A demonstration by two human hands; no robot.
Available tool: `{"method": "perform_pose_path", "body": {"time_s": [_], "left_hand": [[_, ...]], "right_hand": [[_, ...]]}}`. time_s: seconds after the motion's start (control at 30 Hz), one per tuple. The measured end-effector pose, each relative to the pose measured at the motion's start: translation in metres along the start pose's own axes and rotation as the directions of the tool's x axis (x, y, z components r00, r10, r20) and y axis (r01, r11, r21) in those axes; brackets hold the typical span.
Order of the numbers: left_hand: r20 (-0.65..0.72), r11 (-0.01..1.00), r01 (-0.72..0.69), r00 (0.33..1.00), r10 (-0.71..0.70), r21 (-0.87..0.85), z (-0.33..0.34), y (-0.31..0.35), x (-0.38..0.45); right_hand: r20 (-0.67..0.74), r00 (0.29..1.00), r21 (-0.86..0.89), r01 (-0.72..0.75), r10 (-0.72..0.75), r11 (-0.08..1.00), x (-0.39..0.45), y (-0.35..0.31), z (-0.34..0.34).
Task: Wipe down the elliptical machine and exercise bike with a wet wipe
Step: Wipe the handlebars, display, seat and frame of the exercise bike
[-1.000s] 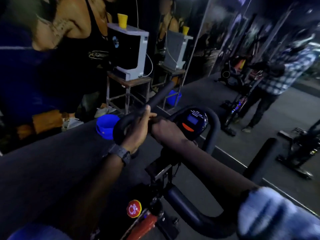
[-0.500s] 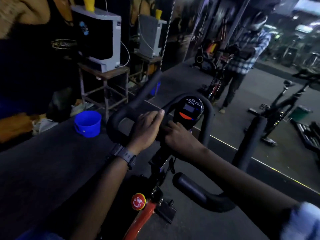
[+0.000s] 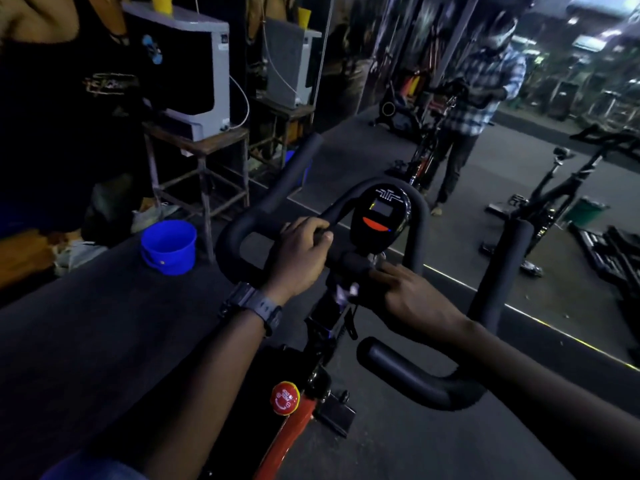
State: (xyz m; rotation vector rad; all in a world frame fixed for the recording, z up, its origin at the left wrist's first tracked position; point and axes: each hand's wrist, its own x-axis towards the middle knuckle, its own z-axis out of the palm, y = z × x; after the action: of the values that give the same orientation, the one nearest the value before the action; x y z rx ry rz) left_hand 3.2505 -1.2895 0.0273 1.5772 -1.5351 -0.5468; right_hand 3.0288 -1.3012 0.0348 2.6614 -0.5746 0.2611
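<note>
Your left hand [image 3: 301, 258] is curled over the centre bar of the exercise bike's handlebar [image 3: 242, 230], fingers wrapped round the padding just left of the console [image 3: 381, 216]. Your right hand [image 3: 405, 296] lies on the same bar below the console, fingers fairly straight and pressing down. A pale scrap showing between your wrists looks like the wet wipe [image 3: 346, 292], but I cannot tell which hand, if either, has hold of it. Use the left hand as an anchor so the bar does not swing. Get the wipe flat under your right palm, wrap it round the padding and draw it out along the near horn [image 3: 408, 375] to its end. The blue bucket [image 3: 168, 245] sits on the floor left of the bike.
</note>
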Motion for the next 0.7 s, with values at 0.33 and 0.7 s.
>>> {"method": "perform_pose_path", "body": {"time_s": [0.33, 0.7], "left_hand": [[-0.027, 0.983, 0.088, 0.995, -0.094, -0.159, -0.003, 0.000, 0.004], [0.090, 0.960, 0.106, 0.992, -0.086, -0.258, 0.032, 0.042, 0.006]], "right_hand": [[0.045, 0.974, 0.132, -0.226, 0.222, 0.965, 0.094, -0.012, 0.000], [-0.137, 0.868, 0.245, -0.437, 0.478, 0.865, -0.021, 0.036, -0.013]]}}
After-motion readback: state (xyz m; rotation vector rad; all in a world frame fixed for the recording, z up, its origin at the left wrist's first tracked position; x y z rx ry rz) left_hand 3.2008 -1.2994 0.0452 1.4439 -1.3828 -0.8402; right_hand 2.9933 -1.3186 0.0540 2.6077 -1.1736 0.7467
